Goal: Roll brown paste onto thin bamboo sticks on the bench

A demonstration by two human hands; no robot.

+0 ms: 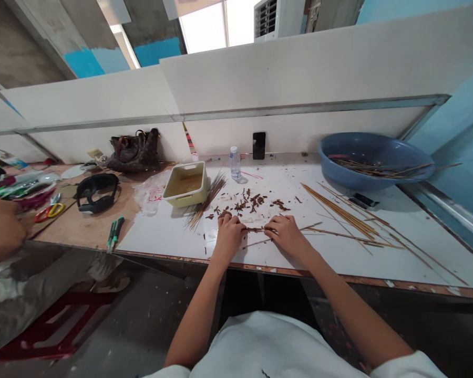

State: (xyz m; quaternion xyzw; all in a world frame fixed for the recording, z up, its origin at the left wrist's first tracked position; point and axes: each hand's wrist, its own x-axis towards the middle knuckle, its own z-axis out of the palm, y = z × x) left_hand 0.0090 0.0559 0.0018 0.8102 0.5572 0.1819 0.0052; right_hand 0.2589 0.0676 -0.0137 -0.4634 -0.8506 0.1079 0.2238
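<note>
My left hand [229, 234] and my right hand [286, 234] rest on the white table [169, 231], fingers curled. Between them they pinch a thin brown stick [255, 229] lying flat, left hand at one end, right hand at the other. Dark brown scraps [252, 202] lie scattered just beyond the hands. A bundle of thin bamboo sticks [208, 199] fans out to the left beside a cream plastic tray [186, 182]. More long sticks [347, 216] lie to the right of my right hand.
A blue basin [374, 157] with sticks stands at the back right. A small water bottle [235, 163] and a black phone [259, 145] stand near the white partition. Further left are a black headset [98, 191], scissors [51, 210], a brown bag [136, 150] and another person's arm [2, 231].
</note>
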